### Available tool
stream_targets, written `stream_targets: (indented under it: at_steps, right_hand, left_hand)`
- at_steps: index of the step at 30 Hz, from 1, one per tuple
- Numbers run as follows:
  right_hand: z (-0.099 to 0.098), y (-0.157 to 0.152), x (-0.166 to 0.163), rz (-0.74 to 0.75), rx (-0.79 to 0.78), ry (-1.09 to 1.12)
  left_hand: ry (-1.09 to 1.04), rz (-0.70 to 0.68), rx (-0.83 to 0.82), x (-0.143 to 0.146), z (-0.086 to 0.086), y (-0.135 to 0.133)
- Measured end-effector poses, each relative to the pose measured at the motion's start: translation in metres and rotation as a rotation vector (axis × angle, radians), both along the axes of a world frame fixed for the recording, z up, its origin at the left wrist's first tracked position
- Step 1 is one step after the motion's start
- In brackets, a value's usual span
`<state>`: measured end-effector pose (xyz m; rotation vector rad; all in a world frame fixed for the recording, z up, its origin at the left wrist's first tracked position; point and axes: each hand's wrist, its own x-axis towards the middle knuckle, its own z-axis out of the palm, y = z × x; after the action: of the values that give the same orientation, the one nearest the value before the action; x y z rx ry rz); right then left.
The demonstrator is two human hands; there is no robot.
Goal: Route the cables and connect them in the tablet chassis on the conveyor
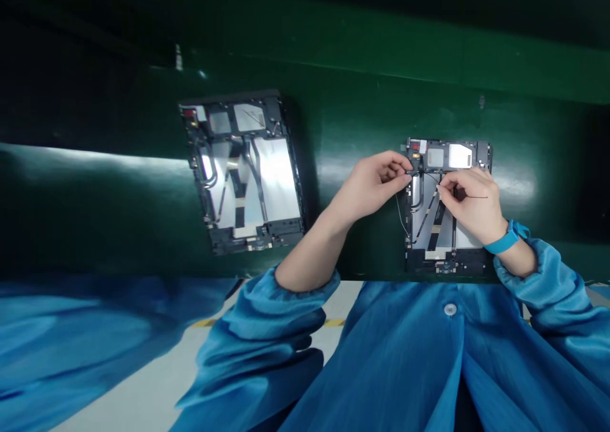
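An opened tablet (pixel 469 229), its inner parts facing up, lies on the green work surface in front of me. My left hand (pixel 376 181) is at its upper left edge, thumb and fingers pinched together. From under that thumb a thin pale wire (pixel 400 215) hangs in a curve along the tablet's left side. Over the upper middle of the tablet, my right hand (pixel 469 200) pinches a thin dark wire (pixel 431 176); a dark length of it sticks out across the fingers to the right. Whether both wires are one piece, I cannot tell.
A second opened tablet (pixel 281 178) lies tilted on the green surface (pixel 352 121) to the left. At the lower left is another person's blue garment (pixel 86 349). The surface's near edge runs just below both tablets.
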<state>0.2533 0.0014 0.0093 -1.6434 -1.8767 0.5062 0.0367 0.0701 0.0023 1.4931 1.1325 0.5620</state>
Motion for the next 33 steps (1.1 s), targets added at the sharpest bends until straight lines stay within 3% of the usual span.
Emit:
stream_targets:
  at_steps: [4,10,13,21,25,30,33]
  right_hand:
    - [-0.001,-0.001,0.0,-0.006,-0.005,0.003]
    - [-0.001,-0.001,0.0,-0.003,-0.001,0.013]
    - [0.0,0.0,0.0,-0.001,-0.017,0.005]
    - [-0.002,0.002,0.006,0.029,-0.011,0.062]
    - [-0.004,0.002,0.007,0.035,-0.009,0.084]
    - [0.002,-0.002,0.013,0.014,0.0,0.111]
    - [0.006,-0.002,0.025,-0.095,0.021,0.095]
  left_hand:
    - [-0.026,0.015,-0.048,0.0,0.0,0.001]
    - [0.043,0.137,0.005,0.008,-0.004,-0.01]
    - [0.082,0.126,0.038,0.008,-0.001,-0.009]
    - [0.493,-0.334,0.413,0.01,0.03,0.031]
    - [0.612,-0.511,0.485,0.019,0.035,0.044]
    - [0.678,-0.553,0.508,0.023,0.035,0.046]
    - [0.664,-0.51,0.484,0.023,0.04,0.043]
